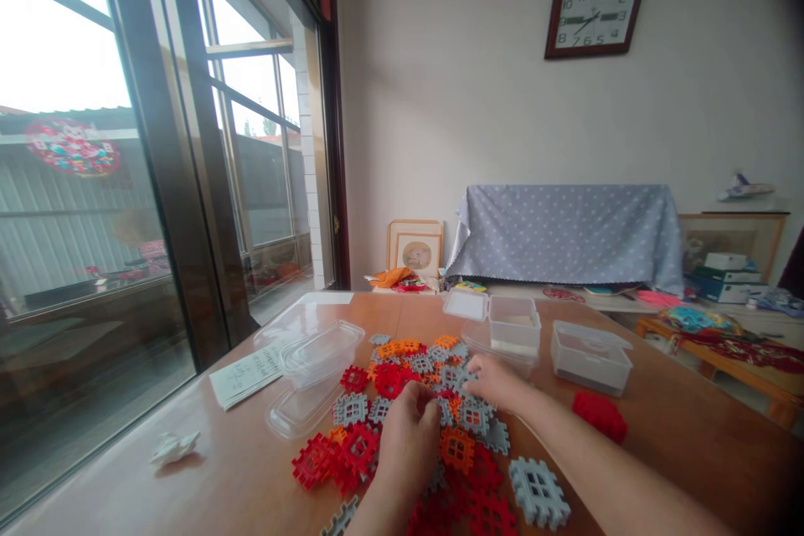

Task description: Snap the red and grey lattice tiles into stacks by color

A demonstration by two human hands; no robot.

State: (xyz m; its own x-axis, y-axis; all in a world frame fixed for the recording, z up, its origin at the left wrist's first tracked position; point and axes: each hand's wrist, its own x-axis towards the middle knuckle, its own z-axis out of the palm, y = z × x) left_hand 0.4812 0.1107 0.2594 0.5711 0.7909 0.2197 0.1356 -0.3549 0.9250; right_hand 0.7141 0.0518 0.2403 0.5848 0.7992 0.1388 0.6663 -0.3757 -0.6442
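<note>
A pile of toothed, interlocking plastic building tiles in red, grey and orange covers the middle of the table. My left hand (409,429) is over the pile, thumb and fingers pinched together; whatever lies between them is hidden. Just beyond its fingertips are red tiles (390,381). At the pile's right side, my right hand (493,381) has its fingers bent onto a grey tile (457,377), closing on its edge. An orange tile (457,450) lies between my two forearms. Closer to me on the right, a grey block (538,492) built of tiles stands apart from the pile.
Clear plastic lids (323,352) and a handwritten paper (246,377) lie on the left, with a crumpled tissue (176,447) nearer. Behind my right hand are an open plastic box (515,327) and another box (590,360). A red bundle (599,416) lies beside my right forearm.
</note>
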